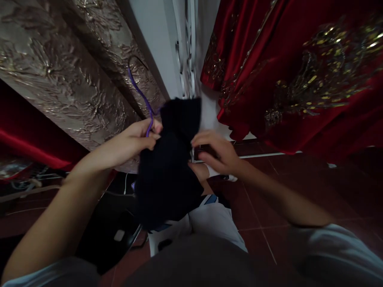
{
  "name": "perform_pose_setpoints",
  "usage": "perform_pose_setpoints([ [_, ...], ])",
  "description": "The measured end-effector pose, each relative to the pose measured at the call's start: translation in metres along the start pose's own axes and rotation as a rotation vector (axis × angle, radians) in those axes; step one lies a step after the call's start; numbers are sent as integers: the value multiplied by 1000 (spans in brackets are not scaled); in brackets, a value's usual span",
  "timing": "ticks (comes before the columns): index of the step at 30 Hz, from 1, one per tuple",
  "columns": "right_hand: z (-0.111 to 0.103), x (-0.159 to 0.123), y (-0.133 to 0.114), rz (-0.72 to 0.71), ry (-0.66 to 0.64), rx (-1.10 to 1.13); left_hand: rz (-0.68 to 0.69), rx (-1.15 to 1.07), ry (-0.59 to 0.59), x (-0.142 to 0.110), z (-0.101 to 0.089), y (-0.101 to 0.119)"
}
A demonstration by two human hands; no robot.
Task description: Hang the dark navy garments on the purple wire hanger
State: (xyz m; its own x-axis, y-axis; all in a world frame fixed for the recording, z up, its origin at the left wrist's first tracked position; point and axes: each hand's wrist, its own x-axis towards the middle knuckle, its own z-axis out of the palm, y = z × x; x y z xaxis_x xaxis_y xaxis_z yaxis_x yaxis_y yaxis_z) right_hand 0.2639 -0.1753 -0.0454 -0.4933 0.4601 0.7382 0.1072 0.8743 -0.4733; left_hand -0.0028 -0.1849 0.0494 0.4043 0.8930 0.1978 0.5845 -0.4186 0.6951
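A purple clothes hanger (140,92) with a curled hook is pinched in my left hand (145,133), at the left edge of a dark garment (172,167). The garment hangs in front of my lap and looks nearly black, so its exact kind does not show. Part of the hanger disappears behind the cloth. My right hand (220,153) is at the garment's right side, fingers and thumb apart. Its fingertips come close to the cloth edge; motion blur hides whether they touch it.
Beige embossed fabric (92,95) hangs at left and a red sequinned garment (287,79) at right. Between them stands a white panel (158,36) with metalwork. A black surface (101,231) carrying a small white case (119,235) lies lower left, above the red tiled floor (263,207).
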Motion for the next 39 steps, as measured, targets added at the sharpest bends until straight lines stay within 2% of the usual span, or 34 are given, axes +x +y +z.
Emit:
perform_pose_setpoints([
  [2, -6, 7, 22, 150, 217, -109, -99, -52, -144, -8, -15, 0],
  [3, -11, 9, 34, 222, 276, -139, -134, -62, -172, -10, -23, 0],
  [4, -15, 10, 46, 285, 280, -131, -134, -35, -145, -11, -29, 0],
  [7, -28, 6, 76, 475, 141, 102, -53, 94, -102, -4, -41, -7],
  [9, -34, 5, 88, 580, 159, 316, 0, 119, -69, 7, -43, -18],
  [10, -36, 7, 92, 605, 228, 403, 33, 111, -21, 13, -43, -24],
  [12, -40, 20, 97, 593, 405, 488, 117, 119, 178, 25, -38, -35],
  [15, -53, 56, 100, 582, 595, 429, 249, 274, 514, 34, -26, -43],
  [17, -69, 80, 98, 595, 700, 361, 314, 378, 622, 34, -13, -44],
  [19, -89, 94, 93, 582, 793, 295, 378, 460, 584, 32, 3, -45],
  [21, -106, 92, 87, 540, 858, 230, 408, 549, 412, 31, 22, -47],
  [24, -117, 64, 75, 499, 920, 202, 336, 696, 131, 29, 53, -54],
  [27, -111, 28, 68, 514, 919, 244, 215, 759, 21, 23, 81, -65],
  [30, -98, 6, 73, 542, 895, 256, 190, 612, 31, 12, 104, -74],
  [32, -90, 1, 80, 547, 911, 191, 203, 443, 138, 3, 115, -75],
  [35, -73, -1, 81, 512, 1001, -38, 170, 220, 356, -6, 129, -68],
  [37, -49, -7, 70, 467, 1115, -226, 102, 78, 449, -8, 138, -61],
  [39, -13, -19, 49, 446, 1204, -354, 27, -84, 505, -8, 150, -55],
])
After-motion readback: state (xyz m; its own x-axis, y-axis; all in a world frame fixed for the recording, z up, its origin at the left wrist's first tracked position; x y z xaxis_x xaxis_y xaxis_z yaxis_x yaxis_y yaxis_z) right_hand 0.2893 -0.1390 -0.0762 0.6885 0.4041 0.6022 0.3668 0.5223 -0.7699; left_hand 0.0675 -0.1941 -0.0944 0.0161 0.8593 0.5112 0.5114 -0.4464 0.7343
